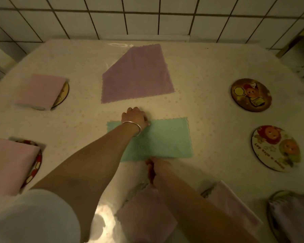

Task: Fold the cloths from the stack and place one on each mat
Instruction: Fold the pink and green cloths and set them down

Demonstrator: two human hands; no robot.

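I see the green cloth point(158, 139) lying flat, folded to a rectangle, in the middle of the desk point(209, 71). My left hand point(135, 118) sits on the green cloth's far edge, its fingers curled onto that edge. My right hand point(154, 168) is at the green cloth's near edge; I cannot tell how its fingers lie. Beyond the green cloth a purple cloth point(139, 76) lies spread with one corner turned in. Right of the green cloth are two bare round mats point(251, 95) point(275, 148). Left of it, two folded pink cloths point(40, 91) point(9, 163) cover mats.
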